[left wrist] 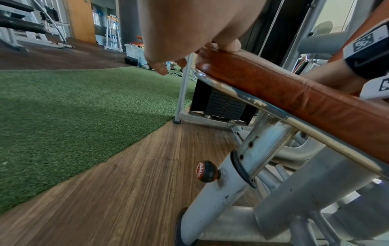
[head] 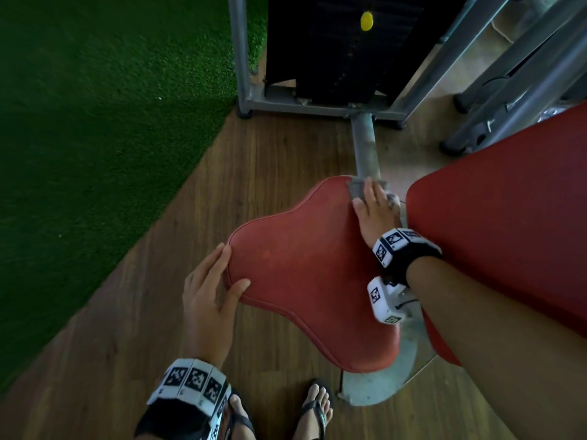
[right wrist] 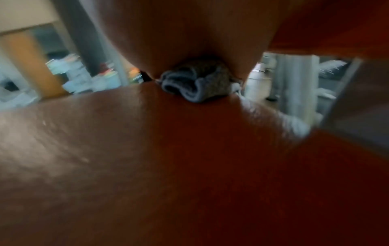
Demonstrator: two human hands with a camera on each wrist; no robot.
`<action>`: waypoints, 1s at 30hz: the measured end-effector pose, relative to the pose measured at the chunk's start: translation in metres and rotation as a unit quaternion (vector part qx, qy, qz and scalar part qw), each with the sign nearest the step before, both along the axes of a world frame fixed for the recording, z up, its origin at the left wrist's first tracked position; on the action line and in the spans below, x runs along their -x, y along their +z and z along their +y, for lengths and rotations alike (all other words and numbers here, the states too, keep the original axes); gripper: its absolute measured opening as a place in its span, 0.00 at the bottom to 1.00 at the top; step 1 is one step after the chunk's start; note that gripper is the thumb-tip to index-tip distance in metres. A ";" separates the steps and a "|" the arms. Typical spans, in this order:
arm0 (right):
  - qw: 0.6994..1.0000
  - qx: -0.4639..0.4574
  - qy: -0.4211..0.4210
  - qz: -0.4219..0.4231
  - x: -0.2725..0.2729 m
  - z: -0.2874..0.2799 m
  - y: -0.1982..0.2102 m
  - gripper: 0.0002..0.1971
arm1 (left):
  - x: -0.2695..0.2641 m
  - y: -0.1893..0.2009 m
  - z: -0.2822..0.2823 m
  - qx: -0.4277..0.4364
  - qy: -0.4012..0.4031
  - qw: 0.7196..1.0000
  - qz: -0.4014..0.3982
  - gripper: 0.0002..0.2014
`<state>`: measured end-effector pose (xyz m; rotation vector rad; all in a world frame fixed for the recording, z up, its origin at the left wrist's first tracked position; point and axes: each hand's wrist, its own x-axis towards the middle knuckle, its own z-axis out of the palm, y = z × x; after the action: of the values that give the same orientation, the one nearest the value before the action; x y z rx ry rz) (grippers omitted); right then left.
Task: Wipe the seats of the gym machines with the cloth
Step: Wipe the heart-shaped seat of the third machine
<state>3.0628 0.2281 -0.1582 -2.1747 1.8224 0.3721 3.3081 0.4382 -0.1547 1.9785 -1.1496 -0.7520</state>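
Observation:
A red padded seat (head: 305, 274) fills the middle of the head view. My right hand (head: 370, 201) lies at its far right corner with fingers stretched out, pressing a grey cloth (head: 357, 188) flat on the pad. The right wrist view is blurred and shows the cloth (right wrist: 197, 83) bunched under my palm on the seat (right wrist: 189, 166). My left hand (head: 219, 274) rests on the seat's left edge, thumb on top and fingers straight along the side. In the left wrist view the thumb (left wrist: 227, 45) sits on the seat (left wrist: 284, 88) while the fingertips (left wrist: 162, 69) hang free.
A red back pad (head: 508, 217) stands close on the right. Beyond the seat are the weight stack (head: 343, 49) with a yellow pin (head: 367, 21) and grey frame tubes. Green turf (head: 95, 122) lies left, wooden floor (head: 127, 360) below. An adjustment knob (left wrist: 207, 171) sticks out under the seat.

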 end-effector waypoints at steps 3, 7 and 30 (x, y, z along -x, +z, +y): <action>0.996 -0.033 -0.040 0.074 -0.002 0.018 -0.009 0.25 | 0.001 0.001 0.000 0.008 0.003 1.000 0.007 0.29; 0.999 -0.033 -0.004 0.009 -0.033 0.050 -0.006 0.39 | 0.002 0.000 0.000 0.010 0.010 1.000 0.009 0.29; 0.992 0.070 0.100 -0.015 -0.044 0.144 0.012 0.31 | -0.001 -0.009 0.002 0.029 0.017 0.999 0.025 0.29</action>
<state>3.1067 0.3717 -0.1464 -2.4546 1.6644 0.2586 3.3096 0.4402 -0.1633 1.9167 -1.0924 -0.7388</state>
